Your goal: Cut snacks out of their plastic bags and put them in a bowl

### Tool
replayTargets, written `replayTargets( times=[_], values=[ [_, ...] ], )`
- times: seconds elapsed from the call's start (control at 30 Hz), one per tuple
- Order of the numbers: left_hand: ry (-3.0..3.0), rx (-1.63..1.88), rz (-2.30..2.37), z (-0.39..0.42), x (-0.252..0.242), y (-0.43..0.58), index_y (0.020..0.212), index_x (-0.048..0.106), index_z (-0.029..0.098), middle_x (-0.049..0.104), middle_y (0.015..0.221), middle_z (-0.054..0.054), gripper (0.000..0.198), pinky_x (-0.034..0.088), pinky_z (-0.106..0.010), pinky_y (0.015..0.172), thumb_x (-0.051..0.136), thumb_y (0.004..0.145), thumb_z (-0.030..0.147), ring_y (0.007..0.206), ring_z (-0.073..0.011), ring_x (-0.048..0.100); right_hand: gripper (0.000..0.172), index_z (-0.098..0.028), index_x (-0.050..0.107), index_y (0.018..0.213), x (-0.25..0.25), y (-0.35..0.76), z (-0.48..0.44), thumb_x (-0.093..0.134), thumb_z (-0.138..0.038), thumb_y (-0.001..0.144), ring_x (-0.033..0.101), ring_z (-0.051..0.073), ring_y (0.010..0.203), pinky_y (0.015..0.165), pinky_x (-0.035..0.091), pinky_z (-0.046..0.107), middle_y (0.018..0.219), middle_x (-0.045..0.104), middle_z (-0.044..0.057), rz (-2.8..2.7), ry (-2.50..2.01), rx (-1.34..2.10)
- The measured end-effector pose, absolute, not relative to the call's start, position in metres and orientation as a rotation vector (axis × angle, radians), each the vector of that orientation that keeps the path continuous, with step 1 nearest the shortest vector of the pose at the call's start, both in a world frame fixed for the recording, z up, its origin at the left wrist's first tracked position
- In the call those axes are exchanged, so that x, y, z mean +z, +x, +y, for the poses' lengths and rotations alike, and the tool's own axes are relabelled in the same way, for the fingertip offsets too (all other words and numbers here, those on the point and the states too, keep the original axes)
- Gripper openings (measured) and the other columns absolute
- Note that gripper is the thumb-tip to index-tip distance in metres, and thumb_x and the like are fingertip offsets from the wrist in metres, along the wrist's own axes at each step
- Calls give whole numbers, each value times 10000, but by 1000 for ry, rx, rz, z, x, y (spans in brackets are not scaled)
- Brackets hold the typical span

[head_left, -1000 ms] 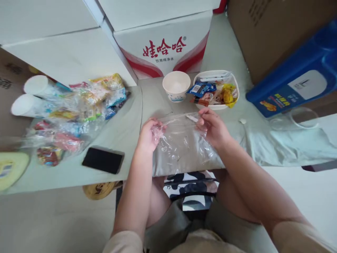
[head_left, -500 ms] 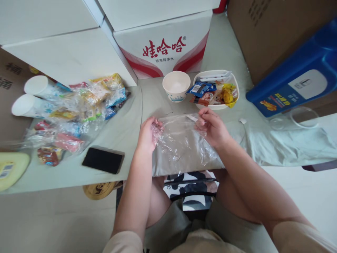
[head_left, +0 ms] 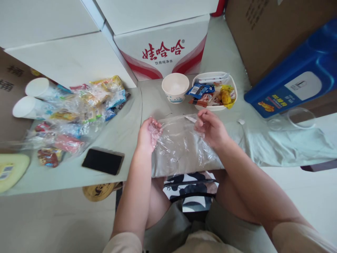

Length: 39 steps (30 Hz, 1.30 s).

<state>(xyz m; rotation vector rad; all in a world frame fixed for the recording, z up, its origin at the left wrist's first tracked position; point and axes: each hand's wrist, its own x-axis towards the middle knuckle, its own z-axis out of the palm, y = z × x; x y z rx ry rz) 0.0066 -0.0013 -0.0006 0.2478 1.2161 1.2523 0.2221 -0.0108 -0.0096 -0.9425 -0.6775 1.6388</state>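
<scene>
A clear plastic bag [head_left: 181, 140] is stretched between my two hands over the front of the cloth-covered table. My left hand [head_left: 149, 135] is closed on the bag's left side, with crumpled film around the fingers. On the right, my right hand [head_left: 212, 128] grips the other side with curled fingers; a thin white stick-like piece [head_left: 190, 118] lies by its fingertips. Beyond the hands stands an upright paper cup [head_left: 175, 89]. Beside the cup, a white plastic tub [head_left: 235, 82] holds several wrapped snacks and packets.
At left lie a heap of wrapped snacks [head_left: 92, 102], two white paper cups on their sides and a black phone [head_left: 103, 161]. A printed carton [head_left: 163, 56] stands behind. On the right are a large blue bottle [head_left: 286, 80] and a clear plastic cup [head_left: 301, 117].
Both hands keep their hold on the plastic bag and have barely moved. The view has shifted very slightly; the things on the table stay in place.
</scene>
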Motion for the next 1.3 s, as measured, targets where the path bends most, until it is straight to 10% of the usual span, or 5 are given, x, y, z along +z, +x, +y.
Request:
replayTargets(
  times=[0.73,0.87,1.03,1.3],
  values=[
    [426,1209,1312,-1,-16,-1,614,580,168,627,618,-24,266,449,-179,505,665,806,332,517,-92,562,227,-234,551,791,-16,219,-10,714,-349,684,381,86,474,455,297,212,524,451,-76,-721,-1021,1592],
    [405,1163,1275,-6,-11,-1,889,666,188,680,720,-19,189,516,-208,530,693,809,357,590,-133,654,214,-230,551,780,-15,219,-10,709,-334,680,368,79,466,448,295,199,526,464,-77,-702,-1028,1591],
    [551,916,1224,-15,-3,-4,1452,465,357,768,972,-50,848,569,-251,538,812,703,162,718,-213,757,250,-240,508,787,-16,220,-9,709,-339,678,384,73,463,419,311,203,631,537,-64,-676,-1056,1505],
    [629,915,1306,-12,-4,-22,1547,390,332,773,840,-37,1007,554,-220,501,807,670,64,550,-177,718,307,-257,515,796,-8,230,-10,763,-295,619,337,53,420,395,281,213,619,520,-88,-764,-1089,1340]
  ],
)
